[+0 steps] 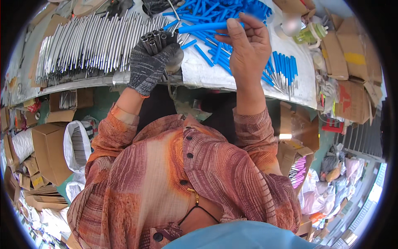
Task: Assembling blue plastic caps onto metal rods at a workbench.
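My left hand (148, 66), in a grey knitted glove, is closed around a bundle of shiny metal tubes (153, 41) with their open ends up. My bare right hand (248, 50) pinches a blue plastic sleeve (203, 27) between thumb and fingers. The sleeve lies nearly level, its left end close to the top of the bundle; whether it touches a tube I cannot tell. Left of my gloved hand, many loose metal tubes (89, 45) lie side by side on the table. A heap of blue sleeves (215, 9) covers the table's far middle.
Metal tubes with blue sleeves (285, 68) lie at the table's right. A green bottle (309, 34) stands near cardboard boxes (350, 50) at the far right. Below the table are a brown carton (47, 145), a white sack of rods (77, 145) and a box of pink tubes (297, 170).
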`<state>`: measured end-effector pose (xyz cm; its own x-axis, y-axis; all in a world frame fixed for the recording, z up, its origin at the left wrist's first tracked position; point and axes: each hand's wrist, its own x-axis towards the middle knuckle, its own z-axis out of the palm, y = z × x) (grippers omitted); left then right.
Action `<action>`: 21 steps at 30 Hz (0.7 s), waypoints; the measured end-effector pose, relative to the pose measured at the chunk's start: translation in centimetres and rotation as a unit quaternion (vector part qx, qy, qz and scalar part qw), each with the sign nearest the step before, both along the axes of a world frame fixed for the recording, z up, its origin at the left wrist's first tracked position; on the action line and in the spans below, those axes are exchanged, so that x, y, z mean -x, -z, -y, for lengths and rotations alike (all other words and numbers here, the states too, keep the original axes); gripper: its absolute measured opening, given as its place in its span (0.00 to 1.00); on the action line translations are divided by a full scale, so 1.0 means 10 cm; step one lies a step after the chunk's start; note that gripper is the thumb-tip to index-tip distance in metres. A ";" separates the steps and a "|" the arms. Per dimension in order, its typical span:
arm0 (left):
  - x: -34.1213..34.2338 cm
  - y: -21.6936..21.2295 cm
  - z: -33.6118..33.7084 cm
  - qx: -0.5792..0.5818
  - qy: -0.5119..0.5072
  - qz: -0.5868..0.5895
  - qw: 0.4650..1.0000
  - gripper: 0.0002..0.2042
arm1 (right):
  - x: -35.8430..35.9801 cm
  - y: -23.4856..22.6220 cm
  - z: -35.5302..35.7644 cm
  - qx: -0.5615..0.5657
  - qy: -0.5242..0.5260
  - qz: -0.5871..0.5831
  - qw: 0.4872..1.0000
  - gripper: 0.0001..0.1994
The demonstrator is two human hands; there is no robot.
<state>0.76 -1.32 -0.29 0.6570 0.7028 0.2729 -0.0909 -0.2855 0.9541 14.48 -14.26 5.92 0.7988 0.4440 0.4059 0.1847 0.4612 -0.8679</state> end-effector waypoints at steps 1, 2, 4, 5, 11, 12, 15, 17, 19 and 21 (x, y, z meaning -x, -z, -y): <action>-0.02 -0.01 0.00 -0.014 -0.006 -0.006 1.000 0.05 | 0.02 -0.01 -0.02 -0.006 0.003 0.001 1.000 0.13; -0.02 -0.04 0.01 -0.014 -0.002 -0.002 1.000 0.05 | 0.06 -0.04 -0.04 -0.007 0.007 0.005 1.000 0.13; -0.01 -0.17 0.07 0.027 0.028 -0.020 0.999 0.03 | 0.11 -0.15 -0.07 0.019 -0.006 0.130 0.991 0.15; -0.01 -0.17 0.08 0.026 0.040 -0.011 0.999 0.03 | 0.10 -0.20 -0.09 0.090 0.027 0.281 0.955 0.15; 0.13 0.11 -0.13 0.054 0.042 -0.079 0.994 0.09 | 0.21 -0.18 -0.35 0.103 -0.041 0.447 0.887 0.10; 0.12 -0.03 -0.03 0.171 0.043 -0.016 0.984 0.10 | 0.22 -0.18 -0.36 0.104 -0.037 0.448 0.887 0.10; 0.13 0.10 -0.14 0.383 0.067 0.070 0.919 0.11 | 0.28 -0.11 -0.43 0.176 -0.185 0.274 0.927 0.13; 0.17 0.25 -0.28 0.601 0.053 0.142 0.785 0.11 | 0.34 0.00 -0.44 0.132 -0.236 0.156 0.950 0.17; 0.17 0.12 -0.26 0.614 0.112 0.162 0.764 0.11 | 0.32 0.13 -0.44 0.132 -0.226 0.167 0.951 0.16; 0.18 0.26 -0.36 0.603 0.060 0.190 0.773 0.10 | 0.37 0.26 -0.46 0.158 -0.214 0.151 0.952 0.16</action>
